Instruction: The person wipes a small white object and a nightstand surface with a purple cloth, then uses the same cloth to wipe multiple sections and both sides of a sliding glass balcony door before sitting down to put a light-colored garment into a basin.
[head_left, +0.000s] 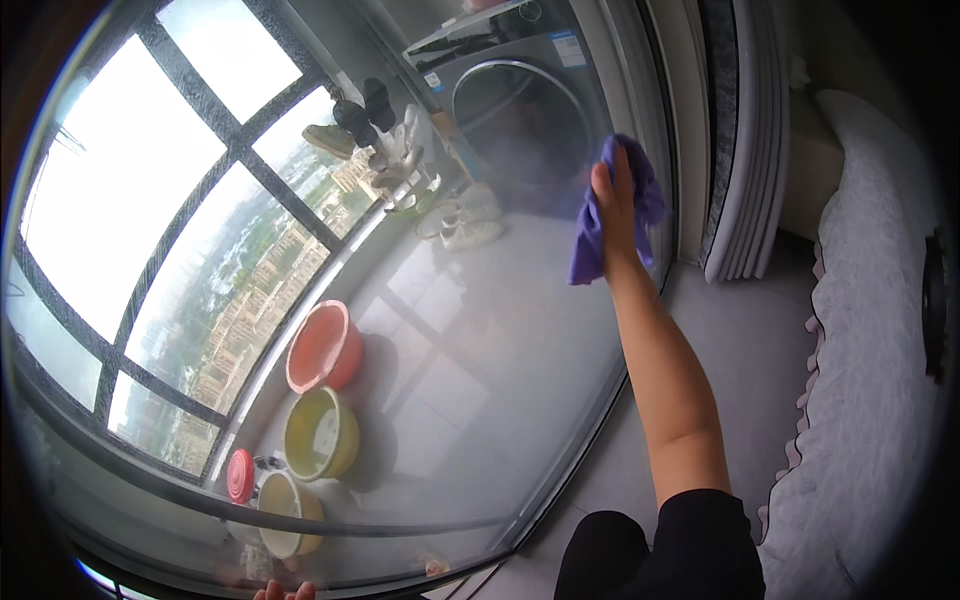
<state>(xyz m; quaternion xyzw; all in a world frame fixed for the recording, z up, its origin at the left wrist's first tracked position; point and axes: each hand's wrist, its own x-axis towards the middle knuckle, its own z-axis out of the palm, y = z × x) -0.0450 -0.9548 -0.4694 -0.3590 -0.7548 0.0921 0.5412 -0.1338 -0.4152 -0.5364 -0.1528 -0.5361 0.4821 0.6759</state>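
Note:
My right hand (618, 217) presses a purple cloth (585, 251) against a large glass door panel (487, 360), near the panel's right side. The cloth is bunched around the fingers and hangs below the palm. Around it the glass looks hazy. Of my left hand (283, 592) only a few fingertips show at the bottom edge of the view, close to the lower part of the glass; the rest is cut off. A dark frame edge (581, 457) runs along the bottom of the panel.
Behind the glass stand a washing machine (517, 120), several shoes (469, 227), a red basin (324, 346), a yellow-green basin (321, 435) and a pale basin (289, 514) near a window (240, 142). To my right are a folded panel stack (750, 150) and a bed with a grey cover (870, 360).

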